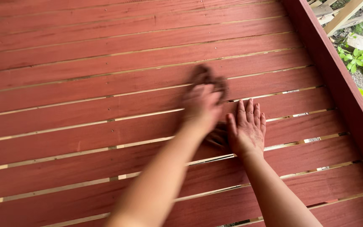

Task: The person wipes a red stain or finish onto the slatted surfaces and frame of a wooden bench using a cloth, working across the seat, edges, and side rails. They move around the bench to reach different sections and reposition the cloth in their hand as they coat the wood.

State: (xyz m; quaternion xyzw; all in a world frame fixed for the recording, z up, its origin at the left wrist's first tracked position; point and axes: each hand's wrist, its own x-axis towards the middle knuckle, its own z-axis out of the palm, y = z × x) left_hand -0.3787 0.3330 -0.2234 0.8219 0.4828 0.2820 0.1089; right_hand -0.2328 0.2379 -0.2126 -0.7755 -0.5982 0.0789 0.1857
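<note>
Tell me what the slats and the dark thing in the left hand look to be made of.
Slats: wood with a reddish-brown stain or paint; grain, nail dots and bare pale edges at the gaps show. Dark thing in the left hand: probably a stained rag or pad, too blurred to tell.

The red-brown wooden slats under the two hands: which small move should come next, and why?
Probably slide the left hand, which appears to hold a dark rubbing pad, further left along the same red-brown wooden slat. The right hand lies flat beside it, bracing, and the slat runs on that way.
</note>
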